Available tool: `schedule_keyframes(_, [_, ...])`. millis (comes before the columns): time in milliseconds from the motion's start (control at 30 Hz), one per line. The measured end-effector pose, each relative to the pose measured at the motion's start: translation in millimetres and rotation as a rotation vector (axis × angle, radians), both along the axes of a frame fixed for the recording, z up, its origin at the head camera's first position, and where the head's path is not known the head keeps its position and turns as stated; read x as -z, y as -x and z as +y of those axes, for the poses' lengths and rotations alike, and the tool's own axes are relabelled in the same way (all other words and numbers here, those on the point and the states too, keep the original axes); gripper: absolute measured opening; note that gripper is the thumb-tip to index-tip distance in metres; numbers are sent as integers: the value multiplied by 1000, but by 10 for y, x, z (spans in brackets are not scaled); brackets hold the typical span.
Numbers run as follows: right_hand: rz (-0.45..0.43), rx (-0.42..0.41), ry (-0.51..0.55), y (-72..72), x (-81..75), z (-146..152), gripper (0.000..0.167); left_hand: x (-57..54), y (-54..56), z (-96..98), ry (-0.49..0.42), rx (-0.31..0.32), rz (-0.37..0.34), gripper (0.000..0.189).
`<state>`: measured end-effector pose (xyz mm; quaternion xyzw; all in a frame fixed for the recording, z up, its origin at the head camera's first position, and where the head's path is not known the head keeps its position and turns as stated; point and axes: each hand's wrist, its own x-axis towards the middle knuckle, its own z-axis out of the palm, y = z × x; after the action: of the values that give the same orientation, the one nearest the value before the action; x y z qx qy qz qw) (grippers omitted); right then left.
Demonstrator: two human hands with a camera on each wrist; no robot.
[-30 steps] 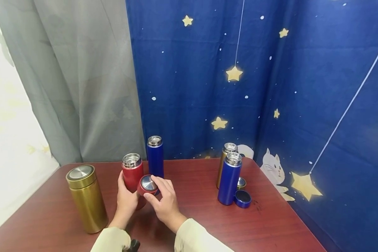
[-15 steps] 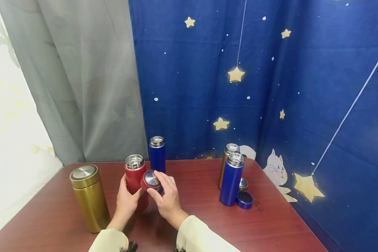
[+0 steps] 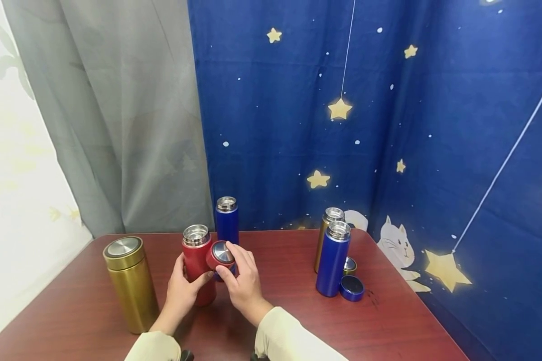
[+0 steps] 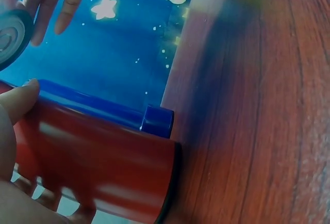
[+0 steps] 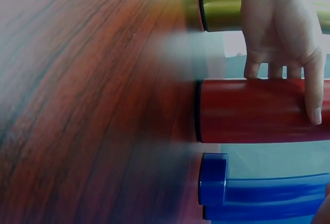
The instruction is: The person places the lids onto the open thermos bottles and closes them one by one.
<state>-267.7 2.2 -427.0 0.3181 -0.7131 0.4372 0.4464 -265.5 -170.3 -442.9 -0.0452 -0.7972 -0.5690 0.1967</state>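
In the head view my left hand (image 3: 183,291) grips the red thermos flask (image 3: 195,258), which stands upright with its bare steel mouth uncovered. My right hand (image 3: 245,281) pinches the red lid (image 3: 220,254), steel top facing up and tilted, beside the flask's upper body and apart from its mouth. The left wrist view shows the lid's grooved underside (image 4: 9,37) near the right hand's fingers. Thumb and fingers wrap the red flask's body (image 5: 252,110) in the right wrist view. Just behind it stands an uncapped blue flask (image 3: 227,220), with a blue lid (image 5: 213,178) by its base.
A large gold flask (image 3: 133,286) with its lid on stands at the left of the red-brown table (image 3: 289,321). To the right are an uncapped blue flask (image 3: 332,260), a gold flask (image 3: 321,240) behind it, a blue lid (image 3: 352,288) and a gold lid (image 3: 350,265). Curtains hang behind.
The head view has shifted slightly. My right hand has lifted the red lid a little higher beside the flask. The left hand keeps its grip on the red flask.
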Motion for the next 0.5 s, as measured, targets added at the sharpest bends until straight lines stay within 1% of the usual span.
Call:
schedule_keyframes(167, [-18, -11, 13, -7, -34, -4, 47, -29, -38, -21, 14, 22, -23, 91])
schedule_keyframes(333, [-15, -6, 21, -10, -46, 2, 47, -45, -72, -39, 26, 42, -45, 92])
schedule_keyframes(500, [-6, -2, 30, -16, -56, 7, 46, -37, -76, -38, 20, 52, -43, 92])
